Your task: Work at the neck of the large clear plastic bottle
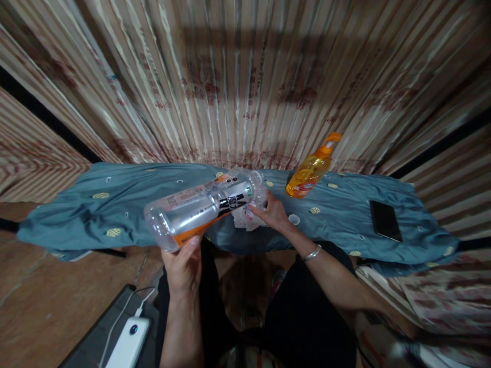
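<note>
A large clear plastic bottle (195,207) with a silver, black and orange label lies tilted in the air above the cloth-covered bench, its neck to the right. My left hand (183,266) is wrapped around its lower end from beneath. Close to the neck, my right hand (273,212) is closed, with the thumb on a crumpled whitish piece with pink print (245,221) that hangs below the bottle. Whether this piece is paper or thin plastic I cannot tell. Some right fingers are hidden behind the bottle. A white bottle cap (294,219) rests by my right wrist.
On the blue-green cloth (130,225) stands an orange pump bottle (309,174), and a black phone (385,221) lies at the right. Striped printed sheeting (245,87) rises behind the bench. A white power bank (128,342) with a cable sits at lower left.
</note>
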`<state>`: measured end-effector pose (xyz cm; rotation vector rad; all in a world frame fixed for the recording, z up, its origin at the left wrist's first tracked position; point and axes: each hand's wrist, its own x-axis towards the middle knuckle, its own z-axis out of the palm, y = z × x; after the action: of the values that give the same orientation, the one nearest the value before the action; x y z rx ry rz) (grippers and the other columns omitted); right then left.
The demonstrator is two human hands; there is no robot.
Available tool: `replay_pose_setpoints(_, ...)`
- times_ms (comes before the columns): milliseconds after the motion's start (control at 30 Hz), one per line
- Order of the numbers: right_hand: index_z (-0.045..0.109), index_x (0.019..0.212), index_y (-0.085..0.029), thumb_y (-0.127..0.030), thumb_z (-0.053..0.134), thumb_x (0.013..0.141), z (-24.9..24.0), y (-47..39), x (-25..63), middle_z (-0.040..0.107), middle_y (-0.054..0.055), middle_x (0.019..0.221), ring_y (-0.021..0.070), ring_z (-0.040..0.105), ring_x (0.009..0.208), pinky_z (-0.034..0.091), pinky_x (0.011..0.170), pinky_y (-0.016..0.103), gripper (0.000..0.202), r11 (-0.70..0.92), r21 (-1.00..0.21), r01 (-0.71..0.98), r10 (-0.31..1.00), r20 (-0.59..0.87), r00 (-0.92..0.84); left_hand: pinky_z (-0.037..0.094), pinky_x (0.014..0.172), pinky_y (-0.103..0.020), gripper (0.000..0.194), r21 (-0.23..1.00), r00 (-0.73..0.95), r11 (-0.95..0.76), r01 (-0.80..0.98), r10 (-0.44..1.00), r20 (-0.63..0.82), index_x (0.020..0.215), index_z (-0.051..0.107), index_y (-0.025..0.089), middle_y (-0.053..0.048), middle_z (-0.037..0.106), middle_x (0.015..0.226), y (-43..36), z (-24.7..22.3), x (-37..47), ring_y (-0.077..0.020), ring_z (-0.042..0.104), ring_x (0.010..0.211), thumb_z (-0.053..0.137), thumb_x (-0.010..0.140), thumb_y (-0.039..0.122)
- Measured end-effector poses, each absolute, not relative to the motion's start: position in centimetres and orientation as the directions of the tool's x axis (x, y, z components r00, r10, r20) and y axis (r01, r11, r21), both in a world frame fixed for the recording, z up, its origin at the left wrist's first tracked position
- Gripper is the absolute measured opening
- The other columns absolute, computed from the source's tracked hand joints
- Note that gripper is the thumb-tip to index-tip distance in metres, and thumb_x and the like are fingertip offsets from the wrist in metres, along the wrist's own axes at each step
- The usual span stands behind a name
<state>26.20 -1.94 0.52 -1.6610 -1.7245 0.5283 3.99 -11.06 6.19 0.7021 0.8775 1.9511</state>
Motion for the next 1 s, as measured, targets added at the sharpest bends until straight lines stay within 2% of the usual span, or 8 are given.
replay_pose_setpoints(400, 0.058, 0.129, -0.022, -0.043, 0.078, 0.079, 0.6, -1.98, 26.26, 0.077, 0.009, 0.109, 0.0272, 0.073, 0.1, 0.056, 0.088, 0.037, 0.059, 0.104, -0.717, 0.69, 0.981, 0.19, 0.049, 0.055, 0.096, -0.045, 0.052, 0.814, -0.471, -0.374, -0.443, 0.87, 0.144, 0.104, 0.074, 0.024, -0.004, 0.074, 0.089, -10.97, 6.08, 4.13, -0.0248, 0.071, 0.093, 0.088, 0.054, 0.025)
replay_pose_setpoints(500, 0.057, 0.13, -0.02, -0.043, 0.078, 0.079, 0.75, -2.01, 26.22, 0.076, 0.008, 0.108, 0.0277, 0.073, 0.1, 0.056, 0.087, 0.038, 0.06, 0.092, -0.711, 0.697, 0.981, 0.183, 0.057, 0.055, 0.094, -0.042, 0.05, 0.806, -0.471, -0.378, -0.456, 0.871, 0.142, 0.101, 0.075, 0.024, -0.003, 0.073, 0.088, -10.92, 6.18, 4.19, -0.0218, 0.071, 0.09, 0.088, 0.054, 0.023)
replay_pose_setpoints(700, 0.056, 0.13, -0.018, -0.044, 0.077, 0.08, 0.42, -1.93, 26.42, 0.076, 0.01, 0.109, 0.0287, 0.073, 0.102, 0.056, 0.087, 0.037, 0.06, 0.122, -0.697, 0.707, 0.978, 0.206, 0.034, 0.058, 0.082, -0.033, 0.037, 0.796, -0.475, -0.394, -0.459, 0.866, 0.155, 0.088, 0.076, 0.023, 0.0, 0.07, 0.075, -10.8, 6.17, 4.22, -0.0169, 0.068, 0.08, 0.088, 0.052, 0.022)
replay_pose_setpoints(1000, 0.057, 0.127, -0.019, -0.045, 0.077, 0.08, 0.31, -1.79, 26.63, 0.076, 0.009, 0.109, 0.0284, 0.072, 0.102, 0.054, 0.089, 0.038, 0.058, 0.136, -0.697, 0.704, 0.979, 0.203, 0.012, 0.058, 0.087, -0.039, 0.044, 0.806, -0.468, -0.384, -0.451, 0.87, 0.153, 0.095, 0.074, 0.024, 0.0, 0.071, 0.077, -10.76, 5.87, 4.05, -0.02, 0.07, 0.082, 0.087, 0.054, 0.023)
